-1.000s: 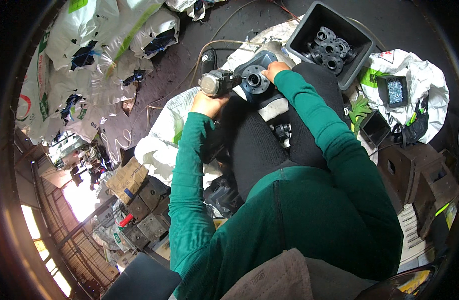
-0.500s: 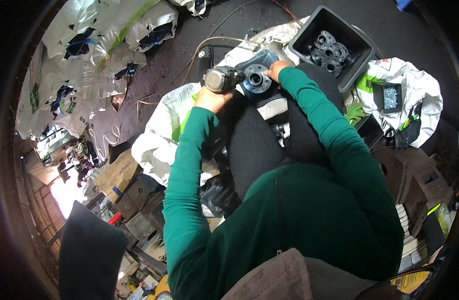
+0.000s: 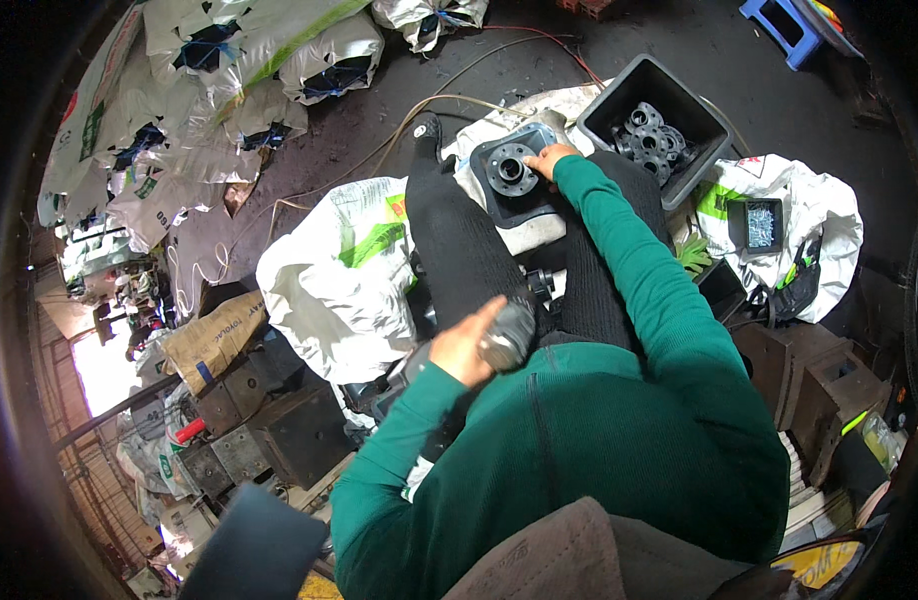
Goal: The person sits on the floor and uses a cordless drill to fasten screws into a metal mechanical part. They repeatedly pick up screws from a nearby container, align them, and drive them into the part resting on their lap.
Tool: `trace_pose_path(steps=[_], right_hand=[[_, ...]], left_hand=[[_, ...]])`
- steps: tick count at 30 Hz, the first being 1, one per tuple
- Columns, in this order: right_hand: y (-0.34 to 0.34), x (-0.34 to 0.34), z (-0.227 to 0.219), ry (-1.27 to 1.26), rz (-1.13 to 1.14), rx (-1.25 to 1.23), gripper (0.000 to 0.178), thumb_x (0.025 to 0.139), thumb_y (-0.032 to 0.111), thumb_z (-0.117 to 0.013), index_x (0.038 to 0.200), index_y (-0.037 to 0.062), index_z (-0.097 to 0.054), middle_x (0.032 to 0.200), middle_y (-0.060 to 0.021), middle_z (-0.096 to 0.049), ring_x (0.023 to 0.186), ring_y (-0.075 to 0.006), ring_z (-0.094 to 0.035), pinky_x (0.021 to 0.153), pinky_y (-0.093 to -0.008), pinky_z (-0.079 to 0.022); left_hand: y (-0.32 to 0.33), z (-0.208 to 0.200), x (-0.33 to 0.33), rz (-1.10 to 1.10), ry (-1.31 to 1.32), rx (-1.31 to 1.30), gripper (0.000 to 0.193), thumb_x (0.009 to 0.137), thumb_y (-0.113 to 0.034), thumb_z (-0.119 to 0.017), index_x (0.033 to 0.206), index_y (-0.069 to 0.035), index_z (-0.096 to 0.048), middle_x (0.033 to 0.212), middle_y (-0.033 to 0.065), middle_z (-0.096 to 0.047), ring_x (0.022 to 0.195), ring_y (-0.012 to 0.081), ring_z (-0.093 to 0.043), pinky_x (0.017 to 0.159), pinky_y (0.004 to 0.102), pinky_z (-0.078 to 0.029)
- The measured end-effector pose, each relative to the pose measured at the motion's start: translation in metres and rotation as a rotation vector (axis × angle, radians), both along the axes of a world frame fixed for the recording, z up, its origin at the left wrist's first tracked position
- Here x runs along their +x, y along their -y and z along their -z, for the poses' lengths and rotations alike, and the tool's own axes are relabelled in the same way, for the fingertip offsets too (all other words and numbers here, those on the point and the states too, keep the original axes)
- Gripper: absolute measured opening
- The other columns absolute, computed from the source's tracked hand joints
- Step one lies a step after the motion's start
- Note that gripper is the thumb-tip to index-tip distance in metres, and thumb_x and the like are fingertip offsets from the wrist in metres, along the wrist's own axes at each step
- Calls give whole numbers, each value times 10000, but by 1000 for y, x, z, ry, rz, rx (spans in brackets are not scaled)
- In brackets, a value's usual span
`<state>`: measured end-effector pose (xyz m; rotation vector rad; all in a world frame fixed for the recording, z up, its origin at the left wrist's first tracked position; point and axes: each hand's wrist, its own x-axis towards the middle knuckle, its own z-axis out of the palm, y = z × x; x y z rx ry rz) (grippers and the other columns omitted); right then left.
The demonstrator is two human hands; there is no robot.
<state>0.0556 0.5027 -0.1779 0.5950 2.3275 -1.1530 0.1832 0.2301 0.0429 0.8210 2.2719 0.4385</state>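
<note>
- White sacks [image 3: 229, 60] with green and blue markings, heaped at upper left.
- White sack [image 3: 329, 280] with green print, beside the left leg.
- Brown paper bag [image 3: 214, 335], lying at left.
- White sack [image 3: 829, 215] with green print, at right.

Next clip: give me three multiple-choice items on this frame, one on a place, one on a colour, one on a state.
1. Where is the bin of black parts?
A. Ahead of the right hand
B. Behind the person
C. On a white sack

2. What colour are the sleeves?
A. Red
B. Green
C. White

3. What is the left hand doing?
A. Hanging empty
B. Gripping a grey tool
C. Reaching into the bin

A: the bin sits beyond the right hand.
B: both sleeves are green.
B: the left hand is wrapped around the tool.
</note>
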Motion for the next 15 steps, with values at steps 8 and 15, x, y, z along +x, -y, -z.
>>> trace_pose_path(steps=[8,15], right_hand=[[5,0,20,-2,42,9,662,791,613,-475,1043,24,-642,1101,-184,-604,1047,-324,-557,908,-392,-415],[3,0,18,-13,87,3,608,780,605,-507,1014,66,-665,1046,-172,-630,1012,-321,-579,893,-374,-430]], left_hand=[[0,35,-106,98,180,299,459,798,-143,-598,1232,-24,-507,1202,171,-540,1112,264,-526,942,368,-408],[-110,159,-169,-263,-505,80,178,736,-250,-681,883,-149,-688,1021,61,-597,981,250,-570,840,368,-459]])
